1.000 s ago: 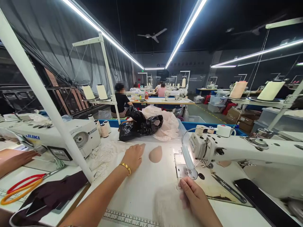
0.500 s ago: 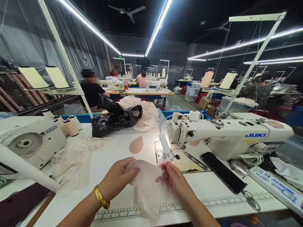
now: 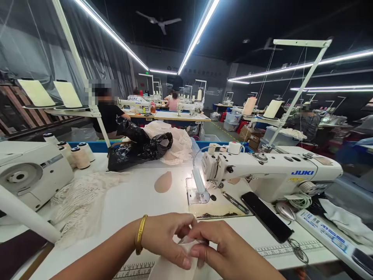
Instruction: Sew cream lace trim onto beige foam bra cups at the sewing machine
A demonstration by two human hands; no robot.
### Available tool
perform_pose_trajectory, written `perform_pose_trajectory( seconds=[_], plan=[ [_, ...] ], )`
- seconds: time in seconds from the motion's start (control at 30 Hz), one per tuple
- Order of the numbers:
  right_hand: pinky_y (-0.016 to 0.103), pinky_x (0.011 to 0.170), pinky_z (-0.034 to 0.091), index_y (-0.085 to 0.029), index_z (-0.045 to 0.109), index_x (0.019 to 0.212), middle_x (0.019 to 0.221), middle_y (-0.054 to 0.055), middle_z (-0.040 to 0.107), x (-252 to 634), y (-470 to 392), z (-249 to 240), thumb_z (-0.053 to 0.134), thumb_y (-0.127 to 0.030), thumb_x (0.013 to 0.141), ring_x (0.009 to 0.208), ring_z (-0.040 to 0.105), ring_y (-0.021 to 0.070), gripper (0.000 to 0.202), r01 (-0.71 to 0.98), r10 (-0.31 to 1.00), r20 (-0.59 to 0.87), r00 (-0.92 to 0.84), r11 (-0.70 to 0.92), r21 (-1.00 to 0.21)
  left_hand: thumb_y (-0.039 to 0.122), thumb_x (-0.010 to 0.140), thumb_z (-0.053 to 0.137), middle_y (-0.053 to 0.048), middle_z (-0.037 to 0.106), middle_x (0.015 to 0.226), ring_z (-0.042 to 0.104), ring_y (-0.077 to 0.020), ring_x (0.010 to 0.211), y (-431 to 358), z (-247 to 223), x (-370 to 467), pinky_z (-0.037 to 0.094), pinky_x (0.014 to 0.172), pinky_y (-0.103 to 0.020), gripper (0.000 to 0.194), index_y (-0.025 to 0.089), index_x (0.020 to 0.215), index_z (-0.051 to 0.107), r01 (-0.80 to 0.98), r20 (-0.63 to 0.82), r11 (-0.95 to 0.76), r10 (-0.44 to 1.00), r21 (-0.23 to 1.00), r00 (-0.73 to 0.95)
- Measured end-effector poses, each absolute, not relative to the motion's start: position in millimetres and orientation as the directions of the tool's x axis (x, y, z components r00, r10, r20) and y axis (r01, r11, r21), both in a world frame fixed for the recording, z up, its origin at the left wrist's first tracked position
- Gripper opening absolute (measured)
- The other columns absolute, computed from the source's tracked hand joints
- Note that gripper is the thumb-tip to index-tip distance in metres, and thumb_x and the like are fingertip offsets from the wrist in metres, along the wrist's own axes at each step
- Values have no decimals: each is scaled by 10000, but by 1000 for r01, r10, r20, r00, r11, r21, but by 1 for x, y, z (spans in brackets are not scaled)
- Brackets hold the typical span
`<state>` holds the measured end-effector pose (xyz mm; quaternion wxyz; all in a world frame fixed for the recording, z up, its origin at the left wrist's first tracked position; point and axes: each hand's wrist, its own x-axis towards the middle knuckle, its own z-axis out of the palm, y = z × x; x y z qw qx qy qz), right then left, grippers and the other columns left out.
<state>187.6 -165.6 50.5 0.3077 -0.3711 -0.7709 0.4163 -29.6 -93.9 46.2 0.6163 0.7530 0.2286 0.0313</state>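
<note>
My left hand (image 3: 169,239), with a gold bracelet (image 3: 141,235) at the wrist, is closed on the sheer off-white fabric piece (image 3: 171,268). My right hand (image 3: 217,243) pinches the same fabric from the other side, its fingertips against those of my left. Both hands are low over the front edge of the white sewing table, and much of the fabric is hidden by them or cut off below. Beyond them lies a beige teardrop-shaped pad (image 3: 163,182). The lit needle plate (image 3: 198,195) of a white sewing machine (image 3: 262,167) is just ahead of my right hand.
Tweezers (image 3: 235,203), a black phone (image 3: 266,217) and a white box (image 3: 329,237) lie to the right. Lace fabric (image 3: 78,206) and thread cones (image 3: 80,157) are on the left. Behind sits a black plastic bag (image 3: 136,153). A co-worker (image 3: 106,112) sits farther back.
My hands have come together and lower, toward me, bringing the fabric with them. The fabric was spread flat between them and is now gathered at the fingertips. The view has shifted slightly.
</note>
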Motion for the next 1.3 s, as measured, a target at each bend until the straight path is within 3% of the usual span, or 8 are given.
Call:
perform_pose_trajectory(
  seconds=[0.17,0.3,0.37,0.43,0.53,0.77,0.97,1.3],
  plan=[
    [248,632,466,-227,688,939,746,4,703,196,-154,41,551,-227,1005,671,645,162,151,540,842,353,-408,534,-650,337,801,686,79,365,633,323,-101,576,-86,31,-39,258,517,-236,347,213,702,377,393,-59,-361,669,846,741],
    [306,678,505,-239,677,1043,923,82,753,187,-133,8,438,-107,1006,786,689,214,276,646,640,692,-333,690,-327,127,906,474,47,421,592,347,-139,556,-76,25,-46,261,559,-298,244,209,691,394,510,445,-802,598,312,667],
    [318,757,525,-235,679,1063,1043,95,755,185,-119,-13,426,-55,987,896,701,229,320,655,622,696,-359,699,-287,87,926,462,8,538,671,441,-171,610,-73,21,-46,313,606,-323,239,209,723,484,549,490,-835,489,24,722],
    [309,725,508,-228,685,992,992,74,746,189,-104,-34,432,-37,961,844,685,226,318,663,658,616,-433,695,-276,190,919,626,-20,622,767,534,-208,693,-72,15,-41,368,649,-342,178,207,756,557,572,365,-817,512,-72,777],
    [294,701,492,-218,687,927,951,47,744,203,-85,-55,468,-42,938,820,664,217,282,650,676,513,-529,711,-267,273,837,790,-15,661,797,591,-229,739,-69,8,-26,406,654,-348,241,200,741,582,535,160,-845,524,-29,836],
    [324,847,527,-242,692,1103,1126,43,756,246,-60,-48,408,-59,992,1023,657,213,356,520,622,412,-666,783,-341,-44,705,635,-24,636,784,564,-205,651,-37,-14,14,373,567,-316,248,191,750,565,542,2,-831,546,-122,838],
    [342,799,512,-261,670,1233,1041,70,698,259,-67,-47,465,-19,932,933,584,217,438,542,597,444,-668,800,-259,68,937,543,-41,624,832,568,-206,754,-34,-32,10,421,643,-321,252,187,716,525,508,237,-861,495,5,836],
    [299,697,453,-242,703,1167,906,56,635,262,-69,-43,469,-40,945,820,506,200,381,530,608,407,-682,794,-298,117,966,484,-31,586,820,507,-199,716,-33,-34,12,406,708,-351,162,189,839,555,461,319,-886,453,58,832]
  ],
)
